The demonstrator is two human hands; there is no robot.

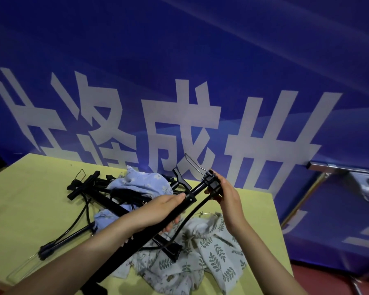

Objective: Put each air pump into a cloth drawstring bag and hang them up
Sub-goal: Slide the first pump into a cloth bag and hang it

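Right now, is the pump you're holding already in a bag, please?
No, out. The pump is bare in both hands, left hand and right hand, above the leaf-print bag.

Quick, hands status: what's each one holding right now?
Left hand: closed around the black air pump's barrel.
Right hand: gripping the pump's base end, by the wire foot bracket.

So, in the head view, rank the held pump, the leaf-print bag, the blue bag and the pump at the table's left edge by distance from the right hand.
1. Held pump: in the right hand, at its base end.
2. Leaf-print bag: just below.
3. Blue bag: left, on the pile.
4. Left-edge pump: far left.
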